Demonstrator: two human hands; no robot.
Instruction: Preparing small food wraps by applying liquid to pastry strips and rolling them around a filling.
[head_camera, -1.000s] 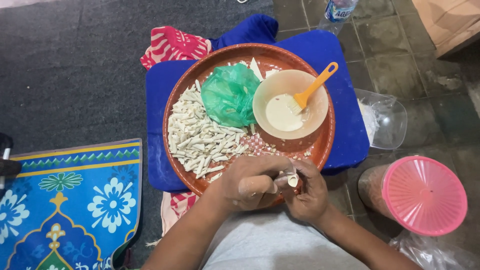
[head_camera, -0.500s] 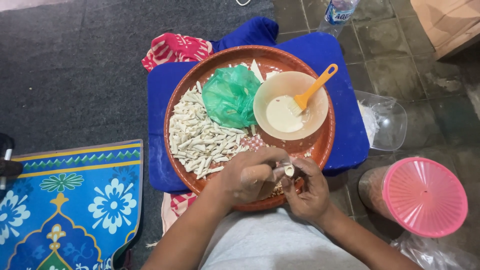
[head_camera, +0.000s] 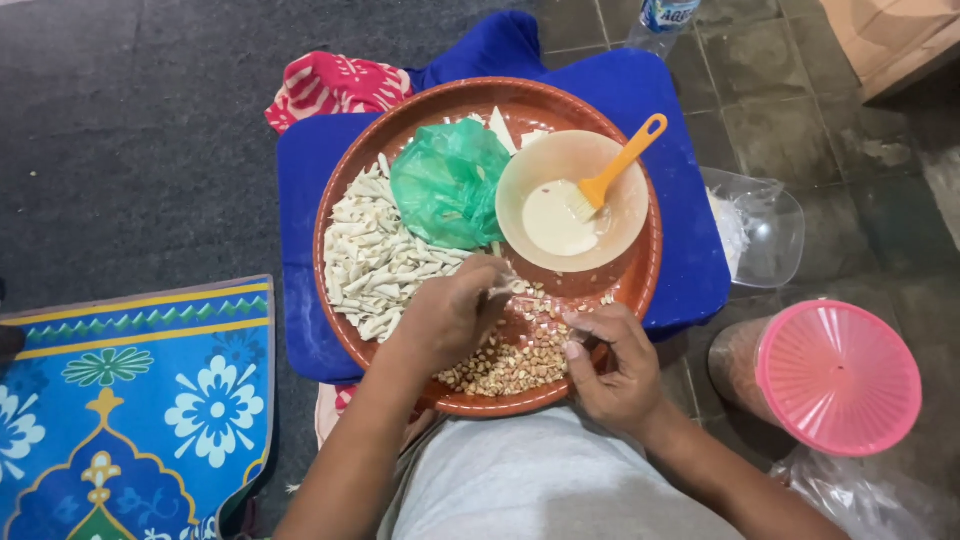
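Small tan peanuts (head_camera: 510, 365) lie heaped on the near part of a round brown tray (head_camera: 640, 285), just beside a pile of pale folded pastry pieces (head_camera: 375, 255). The left hand (head_camera: 450, 315) hovers over the heap with fingers curled, pinching something small that cannot be made out. The right hand (head_camera: 615, 365) rests at the tray's near rim, fingers loosely bent, holding nothing visible. A crumpled green plastic bag (head_camera: 450, 180) and a beige bowl (head_camera: 620, 225) with an orange brush (head_camera: 615, 175) sit farther back.

Tray (head_camera: 640, 290) on cushion (head_camera: 300, 200); bowl (head_camera: 625, 215) on tray, right of bag (head_camera: 445, 185); jar (head_camera: 835, 375) right.
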